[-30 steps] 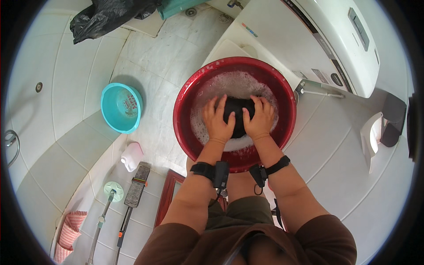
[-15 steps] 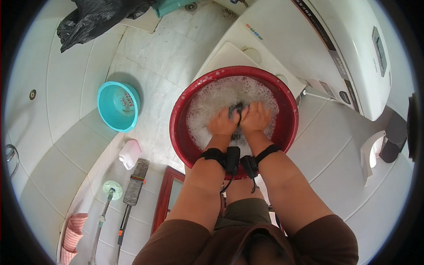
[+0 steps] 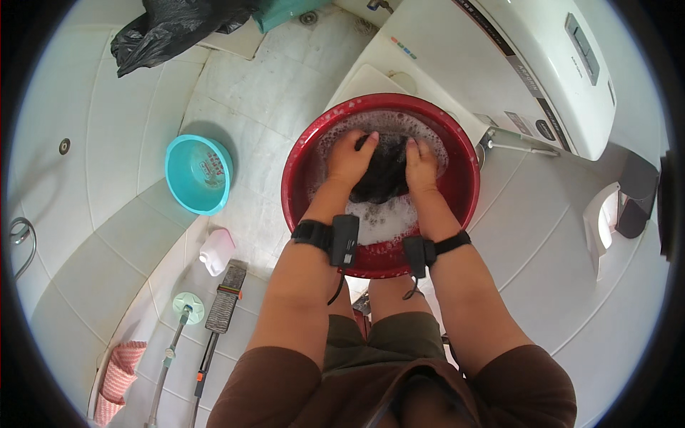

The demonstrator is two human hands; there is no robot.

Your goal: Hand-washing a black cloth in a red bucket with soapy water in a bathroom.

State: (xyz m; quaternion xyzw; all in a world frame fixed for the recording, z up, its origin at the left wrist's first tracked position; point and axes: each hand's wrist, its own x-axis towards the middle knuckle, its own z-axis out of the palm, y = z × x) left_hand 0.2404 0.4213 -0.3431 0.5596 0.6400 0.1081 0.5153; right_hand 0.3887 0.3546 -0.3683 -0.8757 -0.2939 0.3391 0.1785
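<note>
Black cloth is gripped by half-curled left hand and right hand within the red basin's rim; floor is seen leftward; the white appliance is lettered.

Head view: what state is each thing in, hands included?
Black cloth: bunched, wet-looking.
Left hand: on the cloth's left side, grip unclear.
Right hand: on its right side, grip unclear.
Foam: bubbly, around the cloth.
Red basin: holding foam and cloth.
Turquoise basin: mouth up.
Black bag: crumpled.
Pink towel: creased.
Pink bottle: standing or lying, can't tell.
White machine: on or off, can't tell.
</note>
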